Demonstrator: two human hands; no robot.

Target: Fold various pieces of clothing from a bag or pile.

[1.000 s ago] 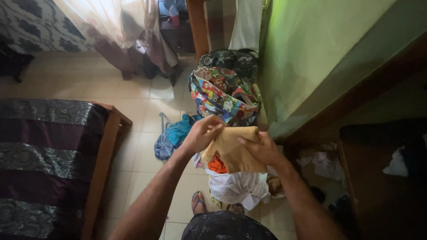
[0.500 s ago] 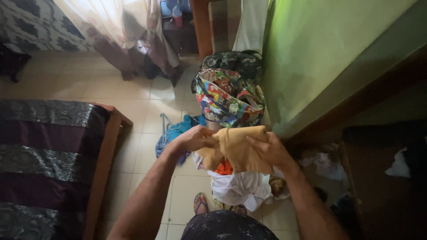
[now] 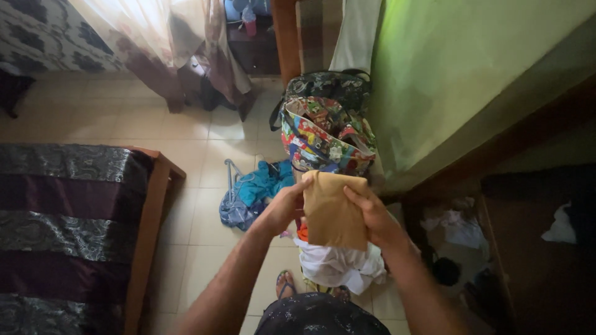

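We hold a folded mustard-yellow cloth rectangle (image 3: 334,209) upright, long axis running away from us, left hand (image 3: 284,206) and right hand (image 3: 372,216) gripping its sides.

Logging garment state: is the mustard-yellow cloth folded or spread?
Folded: the mustard-yellow cloth forms a compact rectangle, held between left hand and right hand.
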